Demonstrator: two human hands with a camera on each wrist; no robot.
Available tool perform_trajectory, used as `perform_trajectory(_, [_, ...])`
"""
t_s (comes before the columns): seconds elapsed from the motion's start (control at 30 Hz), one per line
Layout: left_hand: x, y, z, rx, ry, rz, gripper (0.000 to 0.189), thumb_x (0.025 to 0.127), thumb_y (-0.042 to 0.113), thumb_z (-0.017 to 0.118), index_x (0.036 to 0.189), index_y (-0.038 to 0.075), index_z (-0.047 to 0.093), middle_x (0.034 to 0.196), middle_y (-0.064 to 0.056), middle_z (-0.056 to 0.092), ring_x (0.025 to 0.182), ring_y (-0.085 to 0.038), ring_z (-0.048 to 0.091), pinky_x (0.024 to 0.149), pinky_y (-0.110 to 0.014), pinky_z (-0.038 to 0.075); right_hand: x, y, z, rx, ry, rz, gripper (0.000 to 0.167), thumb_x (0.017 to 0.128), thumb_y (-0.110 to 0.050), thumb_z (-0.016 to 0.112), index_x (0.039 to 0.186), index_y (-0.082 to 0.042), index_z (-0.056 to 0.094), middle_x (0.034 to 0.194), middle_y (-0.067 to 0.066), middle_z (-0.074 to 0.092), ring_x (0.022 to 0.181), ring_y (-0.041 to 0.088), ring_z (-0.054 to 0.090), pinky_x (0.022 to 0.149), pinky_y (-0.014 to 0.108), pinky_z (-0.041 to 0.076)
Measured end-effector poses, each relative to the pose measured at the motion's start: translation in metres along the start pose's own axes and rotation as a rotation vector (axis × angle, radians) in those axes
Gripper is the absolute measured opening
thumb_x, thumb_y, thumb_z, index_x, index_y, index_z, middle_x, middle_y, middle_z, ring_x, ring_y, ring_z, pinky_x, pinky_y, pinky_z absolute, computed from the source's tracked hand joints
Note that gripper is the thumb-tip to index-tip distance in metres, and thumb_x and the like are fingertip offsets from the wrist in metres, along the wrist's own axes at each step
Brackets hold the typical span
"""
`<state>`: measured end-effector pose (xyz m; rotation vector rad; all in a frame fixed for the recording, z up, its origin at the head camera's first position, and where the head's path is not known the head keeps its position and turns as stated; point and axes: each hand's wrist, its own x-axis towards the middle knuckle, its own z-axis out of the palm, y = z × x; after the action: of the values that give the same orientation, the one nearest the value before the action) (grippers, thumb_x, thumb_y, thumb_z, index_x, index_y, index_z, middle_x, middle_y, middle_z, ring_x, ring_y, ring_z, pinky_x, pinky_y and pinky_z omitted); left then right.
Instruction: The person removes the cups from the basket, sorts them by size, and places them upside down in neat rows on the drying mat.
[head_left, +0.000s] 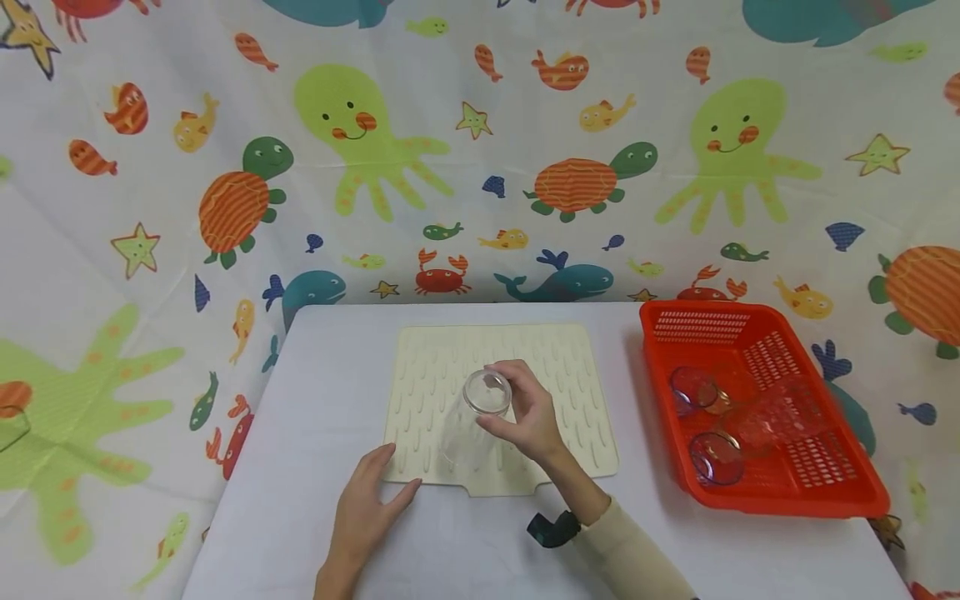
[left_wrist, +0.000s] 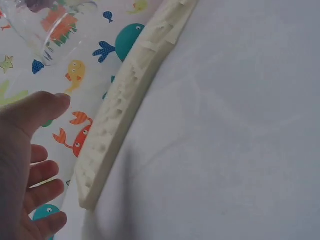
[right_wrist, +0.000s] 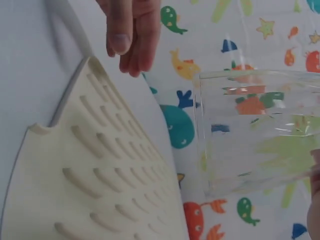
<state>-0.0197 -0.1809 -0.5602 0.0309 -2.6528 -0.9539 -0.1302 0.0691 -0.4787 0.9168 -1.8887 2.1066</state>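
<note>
My right hand (head_left: 528, 417) grips a clear drinking glass (head_left: 468, 433) near its base, thumb and fingers on opposite sides. The glass is upside down, base up, and in the right wrist view its wide mouth (right_wrist: 200, 135) hangs apart from the cream drying mat (right_wrist: 115, 165). The ridged mat (head_left: 570, 392) lies flat on the white table. Just off the mat's front left corner is my left hand (head_left: 367, 500), its thumb spread from its fingers and nothing held. The left wrist view shows that hand (left_wrist: 25, 150) beside the mat (left_wrist: 120, 110).
A red plastic basket (head_left: 787, 500) stands on the table's right side. Inside lie several glasses, among them a blue-rimmed glass (head_left: 716, 458) and a clear textured one (head_left: 787, 412). Behind the white table (head_left: 330, 375) hangs a cloth (head_left: 480, 167) printed with sea animals.
</note>
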Motion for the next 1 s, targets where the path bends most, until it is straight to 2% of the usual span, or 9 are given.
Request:
perform_trajectory(0.13, [-0.006, -0.01, 0.011, 0.042, 0.007, -0.064, 0.074, 0.075, 0.031, 0.089, 0.134, -0.004, 0.059, 0.139, -0.017, 0.06, 0.131, -0.036, 0.056, 0.112, -0.05, 0.043, 0.012, 0.004, -0.001, -0.061, 0.002, 0.016, 0.06, 0.074, 0.007, 0.078, 0.129, 0.006, 0.056, 0.121, 0.025, 0.054, 0.116, 0.03, 0.055, 0.113, 0.024, 0.047])
perform_trajectory(0.23, [-0.008, -0.016, 0.016, 0.058, -0.007, -0.118, 0.079, 0.078, 0.034, 0.086, 0.137, -0.007, 0.054, 0.145, -0.022, 0.054, 0.138, -0.04, 0.049, 0.118, -0.056, 0.036, 0.022, 0.008, -0.001, -0.107, 0.004, 0.03, 0.062, 0.073, 0.008, 0.08, 0.13, 0.004, 0.056, 0.122, 0.023, 0.055, 0.117, 0.028, 0.056, 0.114, 0.023, 0.046])
perform_trajectory(0.37, [-0.008, -0.021, 0.02, 0.082, -0.021, -0.158, 0.083, 0.08, 0.038, 0.083, 0.139, -0.01, 0.05, 0.149, -0.026, 0.049, 0.143, -0.044, 0.042, 0.123, -0.057, 0.028, 0.037, 0.016, 0.001, -0.179, 0.017, 0.067, 0.064, 0.073, 0.007, 0.082, 0.132, 0.002, 0.057, 0.126, 0.02, 0.056, 0.119, 0.027, 0.056, 0.113, 0.026, 0.048])
perform_trajectory(0.6, [-0.007, -0.025, 0.02, 0.092, -0.06, -0.173, 0.086, 0.082, 0.042, 0.081, 0.141, -0.01, 0.048, 0.15, -0.026, 0.047, 0.146, -0.043, 0.037, 0.129, -0.053, 0.018, 0.062, 0.034, 0.004, -0.363, 0.045, 0.144, 0.061, 0.077, -0.013, 0.087, 0.132, -0.009, 0.06, 0.127, 0.009, 0.061, 0.116, 0.023, 0.058, 0.103, 0.042, 0.055])
perform_trajectory(0.77, [-0.007, -0.027, 0.02, 0.061, -0.083, -0.179, 0.088, 0.082, 0.045, 0.08, 0.143, -0.009, 0.047, 0.152, -0.025, 0.046, 0.147, -0.044, 0.035, 0.132, -0.044, 0.012, 0.081, 0.047, 0.01, -0.413, 0.061, 0.174, 0.061, 0.078, -0.024, 0.087, 0.132, -0.012, 0.061, 0.126, 0.007, 0.061, 0.116, 0.023, 0.058, 0.103, 0.05, 0.055])
perform_trajectory(0.9, [-0.007, -0.03, 0.022, 0.054, -0.07, -0.178, 0.089, 0.081, 0.045, 0.082, 0.143, -0.008, 0.048, 0.151, -0.024, 0.047, 0.147, -0.043, 0.036, 0.132, -0.043, 0.013, 0.096, 0.058, 0.016, -0.407, 0.065, 0.233, 0.063, 0.079, -0.029, 0.086, 0.133, -0.009, 0.06, 0.126, 0.006, 0.06, 0.117, 0.023, 0.057, 0.106, 0.047, 0.054])
perform_trajectory(1.0, [-0.007, -0.031, 0.022, 0.051, -0.055, -0.183, 0.089, 0.079, 0.044, 0.083, 0.142, -0.008, 0.049, 0.151, -0.023, 0.048, 0.147, -0.042, 0.037, 0.131, -0.044, 0.015, 0.105, 0.065, 0.022, -0.414, 0.061, 0.277, 0.065, 0.079, -0.03, 0.087, 0.134, -0.009, 0.06, 0.127, 0.006, 0.059, 0.119, 0.022, 0.057, 0.107, 0.04, 0.054])
